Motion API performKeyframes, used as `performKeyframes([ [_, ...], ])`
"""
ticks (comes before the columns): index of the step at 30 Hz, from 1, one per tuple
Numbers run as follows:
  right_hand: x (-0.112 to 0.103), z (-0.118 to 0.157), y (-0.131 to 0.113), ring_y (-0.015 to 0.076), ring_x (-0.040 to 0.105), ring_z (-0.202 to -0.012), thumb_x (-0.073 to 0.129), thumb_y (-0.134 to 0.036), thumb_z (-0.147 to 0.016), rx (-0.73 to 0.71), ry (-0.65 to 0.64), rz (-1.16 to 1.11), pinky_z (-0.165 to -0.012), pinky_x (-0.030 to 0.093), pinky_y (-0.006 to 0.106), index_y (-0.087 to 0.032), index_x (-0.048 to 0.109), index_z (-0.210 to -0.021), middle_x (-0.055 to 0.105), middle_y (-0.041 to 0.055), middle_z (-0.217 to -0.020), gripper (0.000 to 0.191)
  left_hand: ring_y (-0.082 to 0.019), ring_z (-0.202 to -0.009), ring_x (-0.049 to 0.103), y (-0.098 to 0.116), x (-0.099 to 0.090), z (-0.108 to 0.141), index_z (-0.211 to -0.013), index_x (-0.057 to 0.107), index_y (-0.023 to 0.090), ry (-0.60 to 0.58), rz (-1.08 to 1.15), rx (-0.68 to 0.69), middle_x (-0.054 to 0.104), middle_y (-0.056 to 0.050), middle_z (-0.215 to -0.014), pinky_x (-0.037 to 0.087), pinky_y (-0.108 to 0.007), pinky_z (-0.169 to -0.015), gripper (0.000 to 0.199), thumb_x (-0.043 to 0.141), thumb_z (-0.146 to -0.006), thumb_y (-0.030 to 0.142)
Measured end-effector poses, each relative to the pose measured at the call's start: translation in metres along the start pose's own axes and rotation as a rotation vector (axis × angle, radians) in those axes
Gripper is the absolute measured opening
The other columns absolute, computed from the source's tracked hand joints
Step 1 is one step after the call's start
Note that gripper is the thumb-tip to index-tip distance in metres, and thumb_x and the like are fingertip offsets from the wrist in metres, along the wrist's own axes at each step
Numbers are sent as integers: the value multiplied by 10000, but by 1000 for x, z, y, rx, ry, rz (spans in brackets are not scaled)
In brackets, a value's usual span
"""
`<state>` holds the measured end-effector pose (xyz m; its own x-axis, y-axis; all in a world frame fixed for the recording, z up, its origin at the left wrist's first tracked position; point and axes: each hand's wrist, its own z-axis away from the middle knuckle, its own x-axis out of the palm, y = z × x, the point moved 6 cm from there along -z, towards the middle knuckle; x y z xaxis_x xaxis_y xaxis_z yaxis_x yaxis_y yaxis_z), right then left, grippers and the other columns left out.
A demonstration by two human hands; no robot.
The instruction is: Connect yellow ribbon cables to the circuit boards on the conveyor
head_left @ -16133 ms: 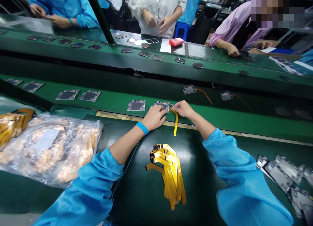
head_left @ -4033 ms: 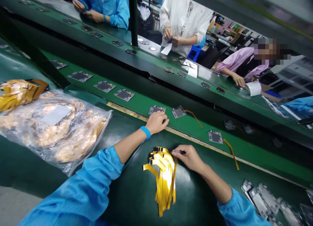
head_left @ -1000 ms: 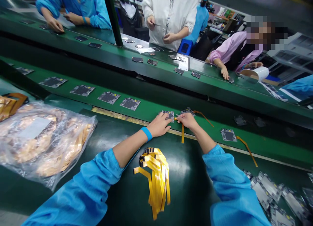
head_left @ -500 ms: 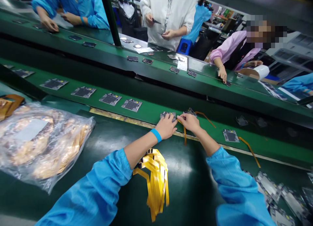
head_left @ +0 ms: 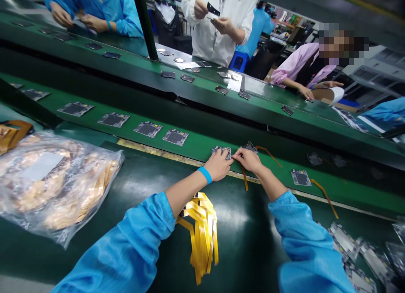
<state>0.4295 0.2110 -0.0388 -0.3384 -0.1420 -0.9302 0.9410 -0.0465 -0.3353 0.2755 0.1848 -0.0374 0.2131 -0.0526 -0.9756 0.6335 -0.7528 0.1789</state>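
My left hand, with a blue band at the wrist, holds a small circuit board on the green belt, its fingers laid over the board. Right beside it, my right hand pinches the end of an orange flex ribbon cable at the board's right edge. The cable hangs down over the belt's near edge; its joint with the board is hidden by my fingers. Just beyond my right hand lies another board with a flex cable trailing from it. Below my left forearm is a bunch of yellow flex cables.
Several boards, one of them a near board, lie along the green belt. A plastic bag of cables sits at left. Stacked boards lie at lower right. Across a second belt, several people handle parts.
The boards on my belt have shifted slightly right, and both my hands have moved right with the held board. Across the way, the person in pink has drawn a hand back from a board.
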Motion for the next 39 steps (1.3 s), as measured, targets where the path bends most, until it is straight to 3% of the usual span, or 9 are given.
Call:
performKeyframes([
  [6,-7,17,0,195,675,-843,642,-372,-940,-46,57,-42,-690,407,271,-249,737,-904,772,25,-925,160,-286,-1100,526,-8,-8,15,-1322,652,222,48,157,150,585,-136,-1209,461,-444,-992,367,494,-1002,310],
  [11,0,26,-9,190,669,-814,653,-374,-921,-171,-45,-43,-689,407,274,-261,751,-904,768,12,-909,150,-238,-1087,565,-27,-16,42,-1204,699,174,100,244,192,632,-107,-1147,465,-365,-965,317,470,-1013,283],
  [15,-14,27,7,220,673,-864,603,-387,-946,6,183,28,-661,400,289,-240,742,-929,763,52,-964,203,-233,-1022,591,-57,-24,59,-1101,726,182,165,238,104,658,-97,-1049,467,-375,-913,316,445,-1023,301],
  [18,-14,36,3,226,670,-849,584,-431,-955,2,237,-2,-667,419,300,-227,730,-951,749,67,-948,251,-228,-948,600,-81,-28,66,-985,735,171,235,254,-10,656,-93,-946,475,-367,-869,303,447,-1005,261],
  [21,-1,56,-27,208,654,-784,634,-488,-931,-135,147,-105,-672,436,305,-220,722,-957,732,64,-912,284,-207,-879,603,-98,-30,69,-904,719,171,320,326,-120,641,-74,-867,481,-334,-828,279,455,-981,216],
  [25,31,97,-89,174,636,-735,692,-466,-919,-423,-195,-242,-659,438,278,-235,740,-955,705,34,-841,238,-195,-838,604,-103,-29,70,-871,705,172,364,396,-167,629,-57,-825,481,-316,-800,237,484,-951,198],
  [28,47,120,-118,170,658,-777,778,-463,-860,-508,-328,-236,-675,433,265,-244,747,-981,725,34,-911,251,-194,-830,603,-104,-28,70,-853,702,177,368,419,-174,629,-52,-814,478,-314,-794,236,486,-947,203],
  [33,56,126,-125,155,663,-763,792,-376,-864,-477,-391,-282,-662,415,243,-232,748,-888,735,16,-871,153,-191,-810,600,-108,-29,71,-837,694,176,403,455,-175,631,-45,-794,474,-317,-791,232,492,-942,217],
  [39,53,124,-114,173,699,-813,700,-510,-922,-442,-398,-550,-711,482,265,-252,814,-890,765,42,-906,284,-172,-782,596,-112,-32,75,-827,691,171,440,521,-207,632,-42,-811,479,-295,-752,224,495,-926,216],
])
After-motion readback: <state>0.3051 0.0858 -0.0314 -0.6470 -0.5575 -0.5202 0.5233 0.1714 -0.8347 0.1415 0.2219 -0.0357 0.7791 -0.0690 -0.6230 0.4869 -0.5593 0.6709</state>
